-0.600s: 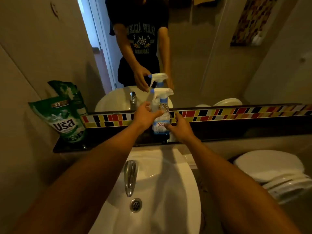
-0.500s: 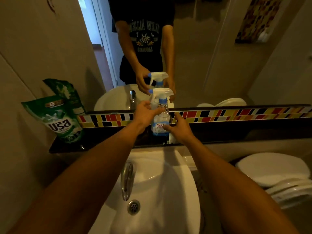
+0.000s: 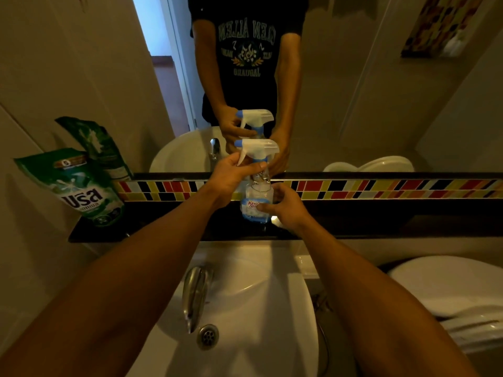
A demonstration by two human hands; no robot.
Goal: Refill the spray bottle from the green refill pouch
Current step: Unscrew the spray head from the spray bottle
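The spray bottle (image 3: 257, 195) stood upright on the dark surface (image 3: 381, 225) behind the sink (image 3: 272, 308), below the mirror (image 3: 353, 91). The left hand (image 3: 231, 178) pinched its neck under the white trigger head (image 3: 257, 149); the right hand (image 3: 285, 206) wrapped the labelled body. The green refill pouch (image 3: 81, 189) leaned against the left wall, well apart, nothing between. A tap (image 3: 194, 293) and toilet lid (image 3: 446, 284) sat nearer. Compared with half a second earlier, both grips were unchanged, the bottle unmoved.
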